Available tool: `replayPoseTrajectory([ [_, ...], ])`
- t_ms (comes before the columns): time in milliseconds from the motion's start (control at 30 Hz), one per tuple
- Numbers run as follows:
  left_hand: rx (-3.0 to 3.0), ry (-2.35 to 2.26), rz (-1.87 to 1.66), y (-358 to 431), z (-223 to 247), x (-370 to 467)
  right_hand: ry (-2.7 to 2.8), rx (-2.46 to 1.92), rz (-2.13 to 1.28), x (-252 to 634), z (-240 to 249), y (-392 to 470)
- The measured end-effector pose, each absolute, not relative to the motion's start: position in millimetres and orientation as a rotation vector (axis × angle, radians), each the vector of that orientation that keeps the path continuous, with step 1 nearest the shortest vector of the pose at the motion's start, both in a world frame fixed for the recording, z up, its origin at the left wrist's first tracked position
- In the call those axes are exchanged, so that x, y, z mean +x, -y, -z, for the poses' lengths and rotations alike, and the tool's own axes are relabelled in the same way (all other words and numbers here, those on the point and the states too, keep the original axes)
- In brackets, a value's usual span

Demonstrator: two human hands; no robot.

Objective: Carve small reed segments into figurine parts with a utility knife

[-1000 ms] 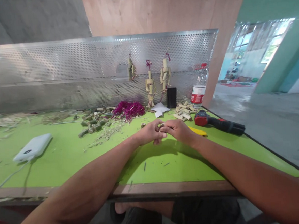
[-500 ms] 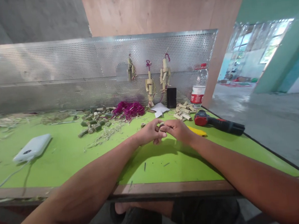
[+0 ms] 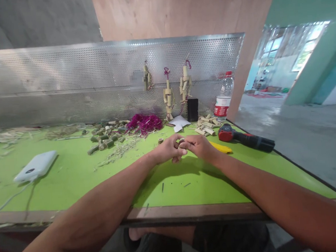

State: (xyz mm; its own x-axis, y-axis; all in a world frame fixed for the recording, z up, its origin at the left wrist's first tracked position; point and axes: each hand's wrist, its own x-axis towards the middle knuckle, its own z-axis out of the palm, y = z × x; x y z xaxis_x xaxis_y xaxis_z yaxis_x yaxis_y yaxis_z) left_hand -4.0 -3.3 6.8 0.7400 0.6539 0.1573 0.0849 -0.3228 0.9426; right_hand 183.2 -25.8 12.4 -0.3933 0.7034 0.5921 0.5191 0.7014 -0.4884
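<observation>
My left hand point(image 3: 171, 148) and my right hand point(image 3: 197, 144) meet above the green tabletop point(image 3: 167, 195). Between their closed fingertips is a small piece of cut stem point(image 3: 181, 140), brownish and mostly hidden by the fingers. A short stub of stem point(image 3: 160, 141) stands just beyond my left hand. Beside my right wrist lies a yellow object point(image 3: 221, 147), partly covered by the hand. Farther back, pale peeled stem pieces point(image 3: 205, 126) lie in a pile, and unpeeled stem pieces point(image 3: 103, 141) are heaped to the left.
A cordless power tool point(image 3: 245, 138) lies at the right edge, near a bottle point(image 3: 223, 103). Jointed stick figures point(image 3: 168, 97) hang against the perforated metal panel point(image 3: 90, 81). Purple string point(image 3: 145, 124), folded white paper point(image 3: 179, 123) and a black box point(image 3: 192, 109) are behind; a white power bank point(image 3: 36, 166) lies left.
</observation>
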Motion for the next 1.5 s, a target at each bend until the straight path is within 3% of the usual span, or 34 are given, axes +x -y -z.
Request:
replayPoseTrajectory([
  [367,1.75,-0.449,-0.728,9,-9,-1,1.898,-1.016,-0.168,179,-18,31],
  [733,1.633,-0.337,-0.782,11,-5,5,1.98,-0.883,-0.359,176,-17,34],
  [1333,1.497,-0.203,-0.862,11,-3,9,1.773,-0.99,-0.231,169,-17,37],
  [1500,1.512,-0.233,-0.845,10,-1,10,1.877,-0.904,-0.371,171,-17,35],
])
